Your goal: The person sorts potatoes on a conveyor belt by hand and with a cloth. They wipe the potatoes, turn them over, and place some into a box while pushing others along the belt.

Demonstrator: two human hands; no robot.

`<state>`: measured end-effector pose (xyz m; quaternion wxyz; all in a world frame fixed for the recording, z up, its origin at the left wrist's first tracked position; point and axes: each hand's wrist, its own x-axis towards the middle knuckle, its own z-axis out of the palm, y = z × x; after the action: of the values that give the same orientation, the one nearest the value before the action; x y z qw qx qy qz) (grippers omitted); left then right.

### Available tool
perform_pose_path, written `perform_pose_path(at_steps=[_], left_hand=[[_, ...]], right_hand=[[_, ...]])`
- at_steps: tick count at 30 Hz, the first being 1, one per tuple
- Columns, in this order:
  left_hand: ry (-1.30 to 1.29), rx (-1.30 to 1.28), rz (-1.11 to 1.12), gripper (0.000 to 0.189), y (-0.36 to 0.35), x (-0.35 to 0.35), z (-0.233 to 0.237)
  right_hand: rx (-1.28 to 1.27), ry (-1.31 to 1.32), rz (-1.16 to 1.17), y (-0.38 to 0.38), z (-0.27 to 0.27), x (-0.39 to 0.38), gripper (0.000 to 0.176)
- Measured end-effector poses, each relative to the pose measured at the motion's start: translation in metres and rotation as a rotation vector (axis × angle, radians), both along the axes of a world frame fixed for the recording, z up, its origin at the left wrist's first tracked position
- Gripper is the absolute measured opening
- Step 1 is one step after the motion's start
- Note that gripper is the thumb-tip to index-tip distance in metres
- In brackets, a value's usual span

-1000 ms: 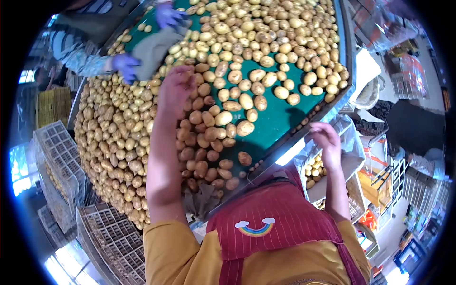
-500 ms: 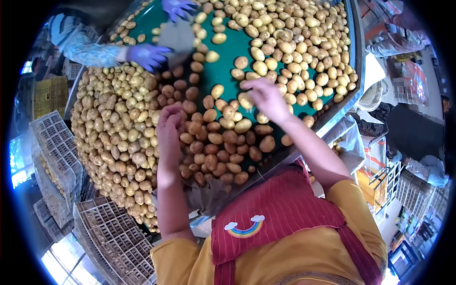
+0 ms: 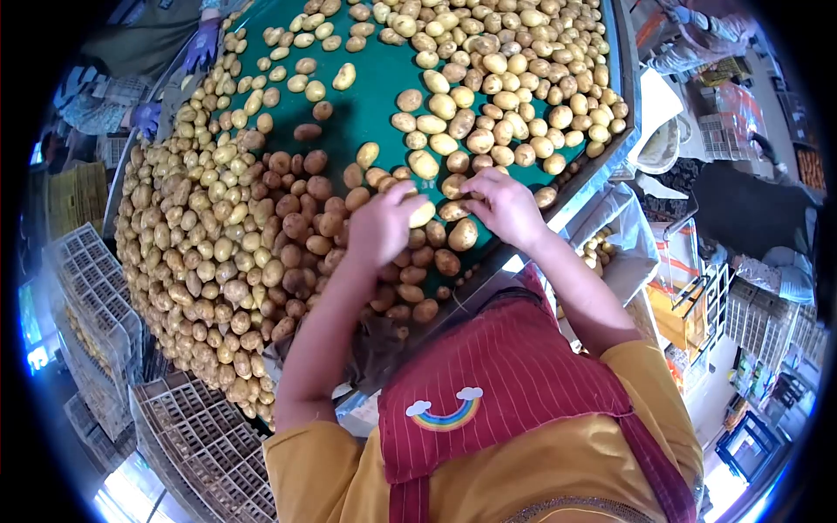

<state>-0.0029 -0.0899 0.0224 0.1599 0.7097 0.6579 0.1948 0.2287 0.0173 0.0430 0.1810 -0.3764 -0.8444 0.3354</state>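
Observation:
My left hand is curled over the near part of the potato pile, with a pale potato at its fingertips. To its right, the fingers of my right hand are bent together against a brownish potato. Another potato lies right by those fingertips. Around both hands are loose potatoes on the green table surface. My palms are turned down, so part of what the fingers touch is hidden.
A dense heap of potatoes covers the left side, and more potatoes fill the far right. A metal rim edges the table. Plastic crates stand at lower left. Across the table, a co-worker's purple-gloved hand is near the edge.
My left hand has moved right, over to a pale potato. My right hand has come down closer to the near edge. The co-worker's gloved hands have drawn back to the far left edge.

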Motion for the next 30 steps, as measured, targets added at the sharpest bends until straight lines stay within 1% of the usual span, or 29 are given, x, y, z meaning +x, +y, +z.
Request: perform_pose_path(at_steps=[2,3,4,5,6,7,9,10,11,12,13,14,15,16,17,18,19,20,22,23,24,26,27,28,29,30], left_hand=[[0.132,-0.094,0.07,0.038,0.008,-0.021,0.01],[0.104,-0.154,0.192,0.036,0.014,-0.031,0.016],[0.05,0.038,0.206,0.031,0.015,-0.045,0.014],[0.019,0.016,0.264,0.028,0.012,-0.052,0.013],[-0.01,0.001,0.323,0.025,0.017,-0.053,0.027],[0.022,-0.042,0.342,0.026,0.024,-0.05,0.026],[0.087,-0.123,0.379,0.027,0.046,-0.038,0.021],[0.158,-0.106,0.343,0.028,0.057,-0.037,0.015],[0.225,-0.091,0.307,0.03,0.066,-0.034,0.004],[0.289,-0.074,0.271,0.031,0.076,-0.032,-0.006],[0.278,-0.099,0.201,0.032,0.088,-0.034,-0.013],[0.333,-0.095,0.192,0.029,0.096,-0.033,-0.021],[0.387,-0.09,0.182,0.027,0.102,-0.03,-0.029],[0.443,-0.087,0.172,0.026,0.106,-0.026,-0.031],[0.392,-0.116,0.186,0.028,0.106,-0.025,-0.031],[0.282,-0.113,0.219,0.029,0.1,-0.022,-0.03],[0.175,-0.109,0.252,0.031,0.092,-0.019,-0.027],[0.07,-0.105,0.281,0.032,0.082,-0.016,-0.024],[-0.36,-0.123,0.291,0.037,0.055,0.032,0.009],[-0.412,-0.191,0.185,0.041,0.041,0.06,0.039],[-0.465,-0.255,0.08,0.045,0.028,0.086,0.061],[-0.46,-0.137,-0.11,0.048,0.005,0.12,0.063],[-0.516,-0.156,-0.099,0.05,0.0,0.126,0.066],[-0.571,-0.177,-0.09,0.052,-0.002,0.13,0.068],[-0.549,-0.161,-0.066,0.049,-0.001,0.126,0.06],[-0.484,-0.148,-0.063,0.04,0.003,0.117,0.053]], right_hand=[[0.085,-0.052,0.015,-0.001,-0.001,0.012,0.018],[0.12,-0.022,-0.021,0.0,-0.002,0.021,0.018],[0.113,0.03,-0.053,0.001,0.003,0.029,0.017],[0.018,0.019,-0.113,-0.003,0.005,0.036,0.017],[-0.071,0.012,-0.171,-0.004,0.006,0.04,0.016],[-0.077,0.023,-0.179,-0.005,0.009,0.043,0.015],[-0.205,0.05,-0.216,-0.012,0.019,0.04,0.015],[-0.27,0.061,-0.237,-0.015,0.022,0.038,0.015],[-0.142,0.097,-0.196,-0.019,0.014,0.038,0.014],[-0.187,0.126,-0.198,-0.024,0.016,0.037,0.014],[-0.162,0.164,-0.175,-0.028,0.015,0.036,0.014],[-0.135,0.201,-0.156,-0.034,0.013,0.036,0.015],[-0.215,0.238,-0.149,-0.041,0.015,0.034,0.017],[-0.337,0.291,-0.154,-0.047,0.013,0.035,0.013],[-0.511,0.39,-0.186,-0.054,0.005,0.034,0.013],[-0.685,0.494,-0.213,-0.06,0.0,0.034,0.015],[-1.012,0.472,-0.281,-0.06,0.014,0.034,0.026],[-1.122,0.614,-0.21,-0.06,0.008,0.036,0.038],[-1.3,0.906,-0.29,-0.064,0.021,0.033,0.042],[-1.357,0.928,-0.356,-0.068,0.026,0.033,0.04],[-1.293,0.873,-0.359,-0.071,0.023,0.04,0.038],[-1.153,0.761,-0.354,-0.074,0.012,0.064,0.032],[-1.051,0.703,-0.37,-0.079,0.01,0.08,0.023],[-0.794,0.606,-0.366,-0.081,0.014,0.106,0.018],[-0.764,0.385,-0.455,-0.082,0.038,0.138,0.016],[-0.685,0.268,-0.577,-0.093,0.022,0.183,0.017]])
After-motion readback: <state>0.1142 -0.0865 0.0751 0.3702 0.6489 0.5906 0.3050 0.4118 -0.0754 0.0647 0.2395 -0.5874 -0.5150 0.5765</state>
